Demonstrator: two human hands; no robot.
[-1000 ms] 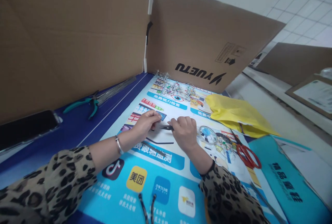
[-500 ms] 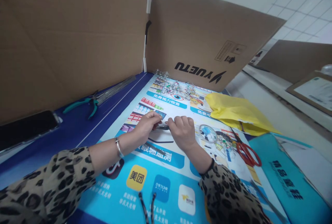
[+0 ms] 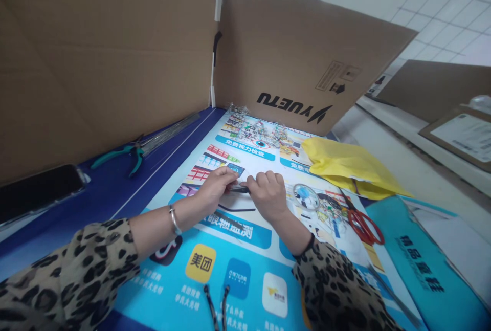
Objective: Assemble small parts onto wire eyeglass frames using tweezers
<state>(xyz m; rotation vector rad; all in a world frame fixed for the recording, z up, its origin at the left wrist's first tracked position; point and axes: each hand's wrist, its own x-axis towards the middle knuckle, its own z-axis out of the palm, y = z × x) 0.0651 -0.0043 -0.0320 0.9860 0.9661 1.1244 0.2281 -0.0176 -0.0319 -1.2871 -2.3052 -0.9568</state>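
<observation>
Over the printed sheet [image 3: 180, 264] my left hand [image 3: 215, 188] and my right hand [image 3: 267, 195] are held close together. A short, thin dark strip [image 3: 240, 189] spans the gap between them. My left thumb and index finger pinch its left end. My right hand is curled with the fingers folded in, closed on the other end. Both ends are hidden by the fingers, and the exact kind of thing does not show. Just beyond my left fingertips is a dark blue printed patch. Two dark cord ends [image 3: 213, 308] hang into view at the bottom.
Teal-handled pliers [image 3: 134, 156] and a bundle of thin wires [image 3: 171, 135] lie left, near a phone [image 3: 42, 188]. Small shiny pieces [image 3: 259, 129] lie at the back. Red scissors [image 3: 364, 224], a yellow bag [image 3: 345, 164] and a teal packet [image 3: 422, 259] lie right. Cardboard walls [image 3: 291, 49] stand behind.
The whole view has shifted slightly. Both hands keep nearly the same pose, with the dark strip still between them.
</observation>
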